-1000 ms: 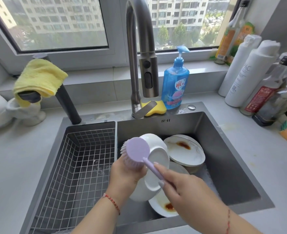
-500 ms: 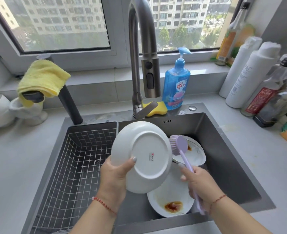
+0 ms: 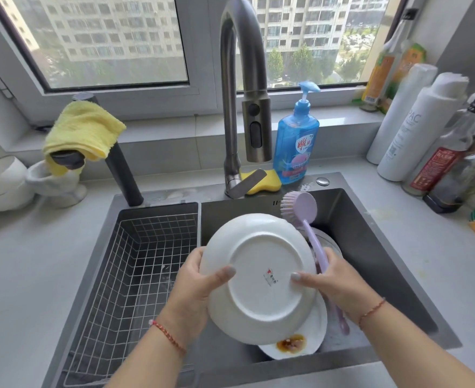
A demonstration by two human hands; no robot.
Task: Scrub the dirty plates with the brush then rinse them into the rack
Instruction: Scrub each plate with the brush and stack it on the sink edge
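Observation:
A white plate (image 3: 261, 273) is held up over the sink with its underside facing me. My left hand (image 3: 194, 287) grips its left rim, thumb on the underside. My right hand (image 3: 334, 281) holds the lilac brush (image 3: 300, 205) by its handle, bristle head up near the sink's back wall, while its thumb presses the plate's right side. Below lies a dirty white plate (image 3: 298, 343) with a brown sauce stain. Another plate (image 3: 328, 242) is mostly hidden behind the held one. The wire rack (image 3: 135, 264) fills the sink's left part.
The tall faucet (image 3: 247, 88) arches over the sink (image 3: 370, 247), no water running. A blue soap bottle (image 3: 296, 144) and yellow sponge (image 3: 261, 182) stand behind it. A yellow cloth (image 3: 82, 133) hangs at left. Bottles (image 3: 421, 127) crowd the right counter.
The plate was turned underside toward me and lowered slightly to the right. My right hand swung the brush off the plate to its right and now also steadies the plate with its thumb.

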